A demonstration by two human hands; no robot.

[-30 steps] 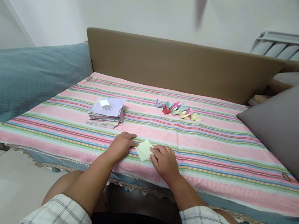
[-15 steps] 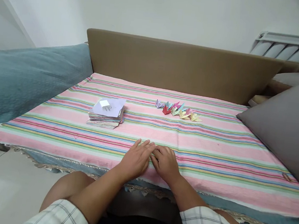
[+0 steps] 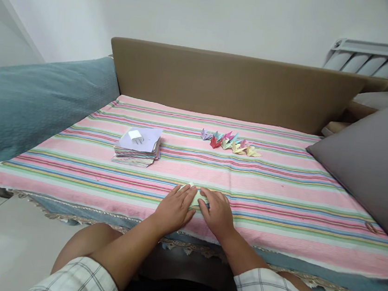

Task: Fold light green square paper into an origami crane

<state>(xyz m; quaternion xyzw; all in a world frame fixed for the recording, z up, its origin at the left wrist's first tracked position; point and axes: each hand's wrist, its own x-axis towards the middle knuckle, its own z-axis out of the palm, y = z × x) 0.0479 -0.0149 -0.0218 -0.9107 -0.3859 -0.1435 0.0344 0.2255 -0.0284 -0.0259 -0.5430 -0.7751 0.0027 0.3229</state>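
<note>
A pale green folded sheet of paper (image 3: 195, 198) lies on the striped cloth (image 3: 267, 182), partly hidden under my fingers. My left hand (image 3: 175, 210) rests flat on its left side, fingers stretched out. On the right side my right hand (image 3: 217, 212) presses down with the fingers laid flat and the thumb apart. Farther back sit several folded paper cranes (image 3: 227, 142) in purple, blue, red, pink, green and yellow. To the left stands a stack of paper sheets (image 3: 136, 154), topped by a white plug adapter (image 3: 135, 135).
A brown backrest board (image 3: 235, 87) runs along the far side. The blue armrest (image 3: 45, 96) bounds the left, and a grey cushion (image 3: 370, 161) leans at the right. A small brown object (image 3: 371, 227) lies near the cushion.
My hands have drawn slightly apart, and the pale green paper beneath them now shows. The cranes and the stack have stayed in place.
</note>
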